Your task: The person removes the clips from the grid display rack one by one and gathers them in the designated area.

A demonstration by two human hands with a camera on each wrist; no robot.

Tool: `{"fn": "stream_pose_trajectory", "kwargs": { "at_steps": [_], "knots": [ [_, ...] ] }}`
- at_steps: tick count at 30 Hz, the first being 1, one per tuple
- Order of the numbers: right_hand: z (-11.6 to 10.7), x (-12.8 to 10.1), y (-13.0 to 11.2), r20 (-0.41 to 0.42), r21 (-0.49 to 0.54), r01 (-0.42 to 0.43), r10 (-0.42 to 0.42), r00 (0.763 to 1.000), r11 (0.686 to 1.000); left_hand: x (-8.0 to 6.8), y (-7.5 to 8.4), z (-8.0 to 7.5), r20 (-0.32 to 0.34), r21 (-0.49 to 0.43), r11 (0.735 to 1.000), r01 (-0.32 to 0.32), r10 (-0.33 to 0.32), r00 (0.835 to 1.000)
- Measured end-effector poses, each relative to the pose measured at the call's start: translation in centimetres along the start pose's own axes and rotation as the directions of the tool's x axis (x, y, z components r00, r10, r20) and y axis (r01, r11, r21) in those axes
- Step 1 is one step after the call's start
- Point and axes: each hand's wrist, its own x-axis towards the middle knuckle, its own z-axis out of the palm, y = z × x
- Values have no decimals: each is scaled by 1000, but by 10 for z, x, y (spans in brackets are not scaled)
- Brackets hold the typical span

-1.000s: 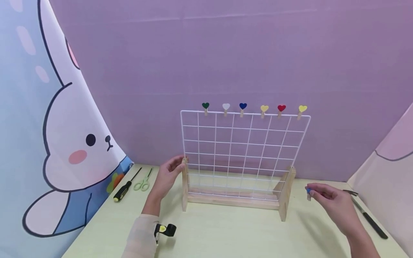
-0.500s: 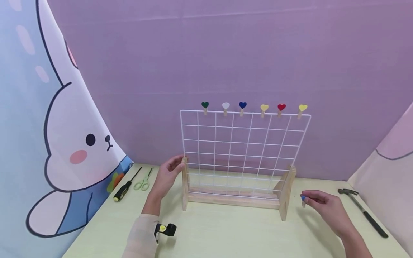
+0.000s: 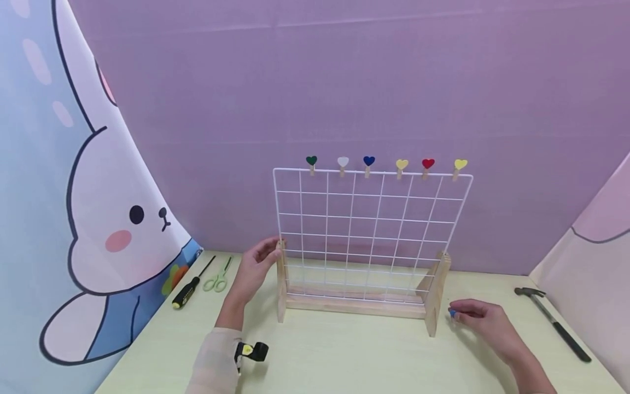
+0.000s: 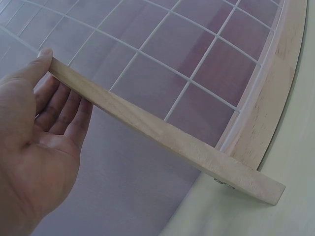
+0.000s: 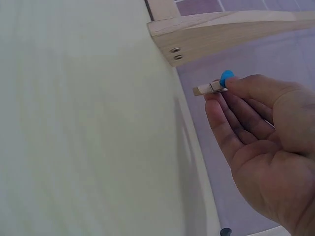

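A white wire grid stands in a wooden base on the pale green table. Several heart-topped wooden clips sit along its top wire. My left hand touches the left wooden upright, thumb tip on its top end, fingers fairly straight behind it. My right hand is low over the table, just right of the right upright. It pinches a small wooden clip with a blue heart between thumb and fingertips.
A black-and-yellow screwdriver and green scissors lie at the far left of the table. A hammer lies at the far right. Cartoon-printed cloth hangs on both sides and a purple backdrop stands behind the grid.
My right hand has moved down and left with the blue-heart clip, from beside the hammer toward the right upright and the tabletop. The left hand has stayed on the left upright.
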Motion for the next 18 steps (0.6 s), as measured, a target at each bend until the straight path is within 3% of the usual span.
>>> {"fn": "stream_pose_trajectory", "kwargs": {
  "at_steps": [18],
  "knots": [
    [4,-1,10,41,-63,-33,36,998,997,-1,0,-1,7,-12,1000,14,-13,1000]
  ]
}}
